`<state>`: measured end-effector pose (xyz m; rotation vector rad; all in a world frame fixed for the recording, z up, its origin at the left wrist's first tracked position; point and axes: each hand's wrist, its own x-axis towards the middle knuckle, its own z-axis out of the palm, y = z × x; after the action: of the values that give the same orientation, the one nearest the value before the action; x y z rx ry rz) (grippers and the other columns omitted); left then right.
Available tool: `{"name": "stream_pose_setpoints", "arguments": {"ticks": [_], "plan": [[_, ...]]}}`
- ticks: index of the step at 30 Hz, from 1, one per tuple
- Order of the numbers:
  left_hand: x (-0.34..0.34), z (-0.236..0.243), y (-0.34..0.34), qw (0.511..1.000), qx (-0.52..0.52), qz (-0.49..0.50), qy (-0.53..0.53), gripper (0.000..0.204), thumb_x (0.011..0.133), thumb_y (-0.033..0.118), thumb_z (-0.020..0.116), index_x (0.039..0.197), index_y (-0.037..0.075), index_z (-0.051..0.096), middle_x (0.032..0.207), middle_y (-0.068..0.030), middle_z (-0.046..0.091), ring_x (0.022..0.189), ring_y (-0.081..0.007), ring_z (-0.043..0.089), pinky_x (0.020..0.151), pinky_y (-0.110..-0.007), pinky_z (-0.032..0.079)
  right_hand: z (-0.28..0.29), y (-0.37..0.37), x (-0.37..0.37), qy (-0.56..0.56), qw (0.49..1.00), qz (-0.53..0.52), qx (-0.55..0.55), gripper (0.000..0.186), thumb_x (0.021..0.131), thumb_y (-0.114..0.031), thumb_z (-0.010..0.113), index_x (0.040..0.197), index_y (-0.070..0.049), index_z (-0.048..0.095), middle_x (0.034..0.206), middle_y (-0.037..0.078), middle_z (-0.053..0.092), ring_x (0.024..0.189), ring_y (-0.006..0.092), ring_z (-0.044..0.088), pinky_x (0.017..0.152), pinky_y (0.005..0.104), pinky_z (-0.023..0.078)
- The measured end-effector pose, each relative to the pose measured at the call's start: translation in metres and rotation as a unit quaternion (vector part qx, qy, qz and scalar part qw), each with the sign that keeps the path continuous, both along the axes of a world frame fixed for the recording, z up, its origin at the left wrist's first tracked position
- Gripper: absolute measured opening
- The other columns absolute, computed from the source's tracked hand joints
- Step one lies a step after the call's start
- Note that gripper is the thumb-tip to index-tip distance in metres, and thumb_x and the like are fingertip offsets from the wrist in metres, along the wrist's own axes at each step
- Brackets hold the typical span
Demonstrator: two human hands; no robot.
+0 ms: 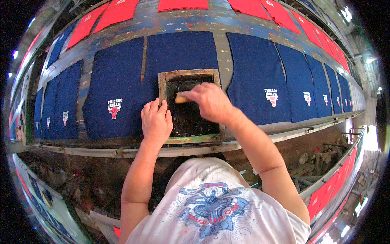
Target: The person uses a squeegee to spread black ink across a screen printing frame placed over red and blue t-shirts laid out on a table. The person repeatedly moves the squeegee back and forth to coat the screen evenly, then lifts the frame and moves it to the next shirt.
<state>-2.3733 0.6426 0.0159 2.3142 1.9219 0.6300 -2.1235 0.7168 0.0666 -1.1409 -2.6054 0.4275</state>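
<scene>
A wooden-framed printing screen lies on a dark blue fabric panel in front of me; its mesh is coated with glossy black. My left hand grips the left side of the frame, fingers close together. Inside the frame, my right hand is shut on a squeegee with a pale wooden handle. The hand covers most of the squeegee, and its blade against the mesh cannot be made out.
Blue panels with a small red and white print lie along the long table on both sides. Red panels line its far side. A metal rail runs along the near edge. More red panels lie behind me at right.
</scene>
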Motion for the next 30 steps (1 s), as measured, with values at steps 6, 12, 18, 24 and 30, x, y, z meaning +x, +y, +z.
{"name": "stream_pose_setpoints", "arguments": {"ticks": [6,12,18,24,30], "plan": [[-0.005,-0.026,-0.001,0.989,0.006,0.012,-0.148,0.043,0.094,0.009,0.077,0.136,-0.003,0.077,0.144,-0.0251,0.071,0.131,-0.0415,0.064,0.116,-0.053,0.050,0.001,-0.093,-0.007,-0.011,1.000,0.009,-0.004,0.052,0.084,-0.010,0.074,0.136,-0.013,0.078,0.130,0.010,0.076,0.115,0.0322,0.071,0.103,0.0484,0.055],[-0.001,-0.038,-0.010,0.957,-0.024,0.043,-0.285,0.060,0.088,-0.004,0.076,0.148,0.000,0.071,0.154,-0.0239,0.067,0.143,-0.0391,0.063,0.125,-0.047,0.048,0.000,-0.130,-0.002,-0.009,0.997,0.003,-0.079,0.054,0.085,-0.016,0.081,0.139,-0.013,0.077,0.138,0.015,0.070,0.128,0.0369,0.065,0.109,0.0514,0.053],[-0.001,-0.050,-0.012,0.924,-0.042,0.058,-0.375,0.069,0.080,-0.008,0.073,0.148,0.006,0.073,0.156,-0.0251,0.065,0.148,-0.0388,0.062,0.127,-0.045,0.046,-0.014,-0.135,0.030,0.187,0.960,-0.206,-0.044,0.059,0.093,-0.024,0.088,0.147,-0.008,0.071,0.160,0.026,0.057,0.146,0.0475,0.053,0.125,0.0556,0.044],[0.004,-0.031,-0.008,0.887,-0.084,0.060,-0.449,0.060,0.079,-0.020,0.065,0.135,-0.001,0.078,0.163,-0.0238,0.060,0.150,-0.0334,0.061,0.124,-0.040,0.050,-0.033,-0.119,0.057,0.290,0.853,-0.330,-0.284,0.056,0.097,-0.023,0.083,0.149,-0.003,0.072,0.142,0.023,0.075,0.133,0.0351,0.070,0.115,0.0430,0.055],[0.017,0.018,0.000,0.907,-0.051,0.046,-0.416,0.053,0.079,-0.021,0.064,0.127,-0.002,0.079,0.167,-0.0235,0.058,0.152,-0.0324,0.059,0.123,-0.040,0.050,-0.015,-0.119,0.074,0.340,0.855,-0.295,-0.257,0.052,0.097,-0.016,0.085,0.147,-0.009,0.074,0.156,0.015,0.060,0.140,0.0258,0.062,0.115,0.0410,0.054]]}}
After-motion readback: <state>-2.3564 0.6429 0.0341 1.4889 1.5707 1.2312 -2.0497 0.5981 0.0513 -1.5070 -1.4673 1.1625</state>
